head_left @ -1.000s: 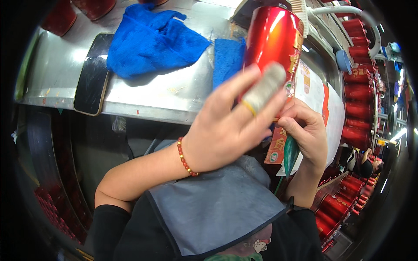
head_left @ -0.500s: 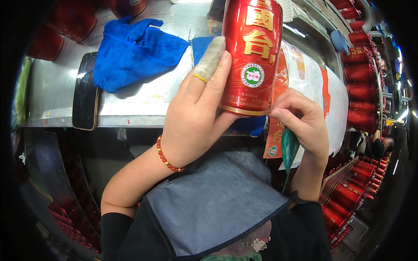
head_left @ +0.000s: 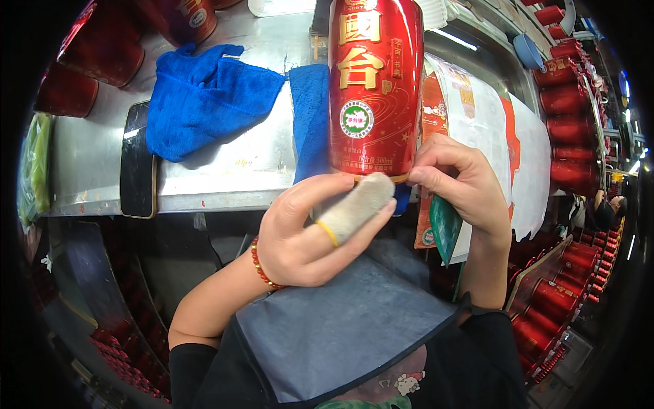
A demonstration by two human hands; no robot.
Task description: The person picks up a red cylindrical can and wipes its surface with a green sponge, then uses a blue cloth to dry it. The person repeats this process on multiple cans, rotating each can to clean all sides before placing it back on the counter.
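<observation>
A glossy red cylindrical bottle [head_left: 402, 82] with raised gold lettering and a round green-and-white emblem has its base toward me. Along its bottom edge runs a thin gold strip [head_left: 402, 178]. My left hand [head_left: 313, 232] is closed at that edge, its fingers against the base; one finger wears a beige finger cot [head_left: 357, 208], and a red bead bracelet circles the wrist. My right hand [head_left: 460, 180] pinches at the right end of the strip, thumb against fingertip. Below it hangs a green pointed piece [head_left: 445, 228]; how it is held is hidden.
On the metal bench [head_left: 88, 163] lie a blue cloth [head_left: 211, 102], a second blue cloth [head_left: 308, 112] and a dark phone [head_left: 138, 170]. White printed sheets [head_left: 480, 129] cover the right side. Red bottles [head_left: 569, 136] line racks at right; red containers [head_left: 112, 48] stand far left.
My left hand has slid from the bottle's side down to its base edge, fingers now curled there. The bottle has shifted left and turned slightly. My right hand keeps its pinch.
</observation>
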